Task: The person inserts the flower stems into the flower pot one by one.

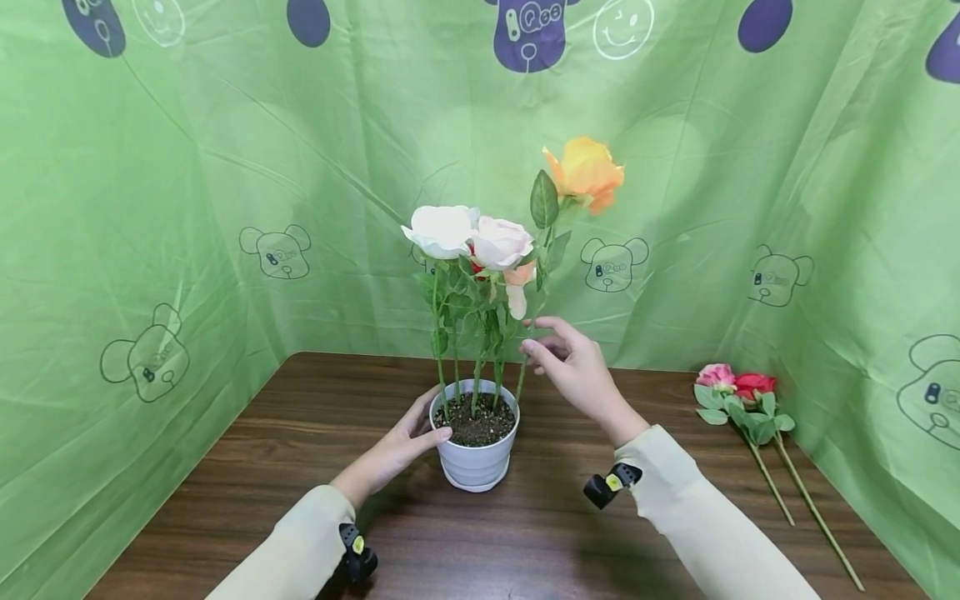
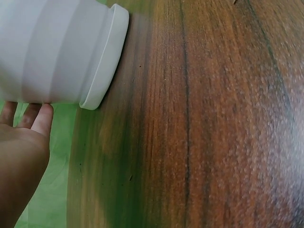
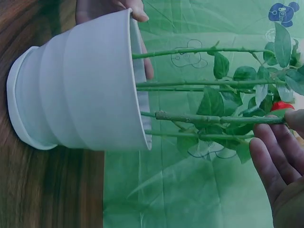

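Observation:
A white ribbed flowerpot (image 1: 477, 463) with dark soil (image 1: 480, 427) stands on a saucer. My left hand (image 1: 397, 442) holds its left side, thumb at the rim. Upright in the pot are artificial roses: a white rose (image 1: 441, 232), a pale pink rose (image 1: 501, 243) and a peach rose (image 1: 517, 283); a red rose is mostly hidden behind them. My right hand (image 1: 576, 367) pinches the stem (image 3: 209, 118) of an orange rose (image 1: 588, 173) between thumb and fingers. That stem's cut lower end shows near the pot's right rim, apart from the soil.
On the right side of the brown wooden table (image 1: 247, 467) lie a pink rose (image 1: 715, 377) and a red rose (image 1: 753, 385), their long stems pointing toward the front. Green printed cloth (image 1: 360, 125) hangs behind the table and along both sides.

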`<state>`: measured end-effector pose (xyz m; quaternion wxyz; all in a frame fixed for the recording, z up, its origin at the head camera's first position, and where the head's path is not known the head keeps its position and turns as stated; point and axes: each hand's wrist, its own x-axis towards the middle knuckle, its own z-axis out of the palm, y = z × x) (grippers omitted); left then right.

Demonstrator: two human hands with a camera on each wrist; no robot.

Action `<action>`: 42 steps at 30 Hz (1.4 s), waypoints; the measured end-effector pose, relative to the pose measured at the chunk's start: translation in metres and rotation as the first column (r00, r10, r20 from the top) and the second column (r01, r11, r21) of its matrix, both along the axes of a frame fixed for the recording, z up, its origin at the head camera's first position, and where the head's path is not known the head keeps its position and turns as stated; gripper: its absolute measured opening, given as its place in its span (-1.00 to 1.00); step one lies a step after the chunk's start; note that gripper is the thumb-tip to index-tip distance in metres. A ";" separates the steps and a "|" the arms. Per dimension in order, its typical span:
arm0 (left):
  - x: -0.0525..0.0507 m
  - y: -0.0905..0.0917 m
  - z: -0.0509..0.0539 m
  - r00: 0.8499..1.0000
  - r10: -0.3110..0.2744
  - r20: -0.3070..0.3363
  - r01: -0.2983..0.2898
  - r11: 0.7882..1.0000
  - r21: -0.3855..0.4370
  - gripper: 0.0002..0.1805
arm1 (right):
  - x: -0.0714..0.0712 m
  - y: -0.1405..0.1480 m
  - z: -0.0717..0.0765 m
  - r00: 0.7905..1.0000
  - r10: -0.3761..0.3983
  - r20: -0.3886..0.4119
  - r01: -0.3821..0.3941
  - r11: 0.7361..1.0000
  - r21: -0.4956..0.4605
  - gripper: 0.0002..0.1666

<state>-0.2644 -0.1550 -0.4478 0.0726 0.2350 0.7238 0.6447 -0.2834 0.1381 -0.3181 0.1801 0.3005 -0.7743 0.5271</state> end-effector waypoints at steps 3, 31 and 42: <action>-0.001 0.000 -0.001 1.000 -0.001 -0.002 0.001 1.000 -0.002 -0.20 | -0.004 -0.003 -0.005 1.000 0.020 0.007 -0.020 1.000 -0.005 -0.69; -0.002 0.000 -0.003 1.000 -0.005 -0.007 0.005 1.000 0.006 -0.19 | -0.004 -0.018 -0.039 0.993 0.056 -0.100 -0.043 0.991 0.123 -0.72; -0.001 0.000 -0.002 1.000 0.002 -0.021 -0.002 1.000 -0.005 -0.19 | -0.001 -0.019 -0.050 0.991 0.018 -0.136 0.011 0.978 0.208 -0.80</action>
